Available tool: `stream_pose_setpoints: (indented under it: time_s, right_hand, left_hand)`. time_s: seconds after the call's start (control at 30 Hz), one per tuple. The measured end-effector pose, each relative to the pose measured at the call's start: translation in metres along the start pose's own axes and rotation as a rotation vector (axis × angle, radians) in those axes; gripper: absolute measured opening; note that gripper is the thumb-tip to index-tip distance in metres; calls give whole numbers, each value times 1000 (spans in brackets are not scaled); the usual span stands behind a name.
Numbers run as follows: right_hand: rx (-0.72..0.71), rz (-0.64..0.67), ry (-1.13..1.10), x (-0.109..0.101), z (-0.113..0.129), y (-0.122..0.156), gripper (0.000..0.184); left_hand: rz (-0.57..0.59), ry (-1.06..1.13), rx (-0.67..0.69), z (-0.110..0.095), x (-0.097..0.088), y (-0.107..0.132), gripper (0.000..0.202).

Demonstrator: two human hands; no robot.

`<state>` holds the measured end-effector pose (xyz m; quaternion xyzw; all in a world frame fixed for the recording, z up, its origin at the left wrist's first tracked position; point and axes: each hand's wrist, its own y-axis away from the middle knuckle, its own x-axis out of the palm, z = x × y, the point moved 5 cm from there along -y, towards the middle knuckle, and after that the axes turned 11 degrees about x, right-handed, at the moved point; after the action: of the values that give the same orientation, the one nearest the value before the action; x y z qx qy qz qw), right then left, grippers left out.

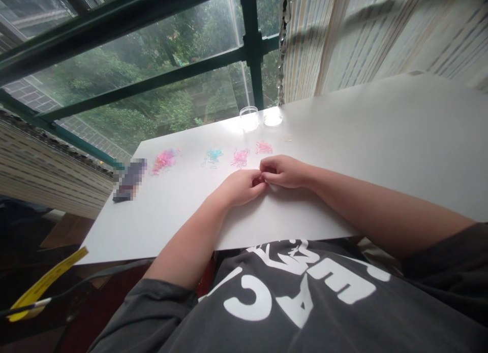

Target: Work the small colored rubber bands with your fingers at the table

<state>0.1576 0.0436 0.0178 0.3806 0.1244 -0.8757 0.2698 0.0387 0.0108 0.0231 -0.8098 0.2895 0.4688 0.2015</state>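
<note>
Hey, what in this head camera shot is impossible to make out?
Small reddish item, head view: nearly covered by fingers of the left hand and right hand, so its kind is unclear.
Dark object, head view: pixelated blur.
Coloured piles, head view: pieces too small to identify.
Pale speck by the clear dishes, head view: too small.

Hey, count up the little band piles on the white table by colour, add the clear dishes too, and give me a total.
Pink piles: 3
Teal pile: 1
Clear dishes: 2
Total: 6
</note>
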Motion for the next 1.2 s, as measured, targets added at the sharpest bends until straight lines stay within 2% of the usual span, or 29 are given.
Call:
stream_pose_setpoints:
  time_s: [1.2]
  right_hand:
    - [-6,-3,-18,1,-2,-1,8]
  left_hand:
    - [0,-14,8,0,0,0,19]
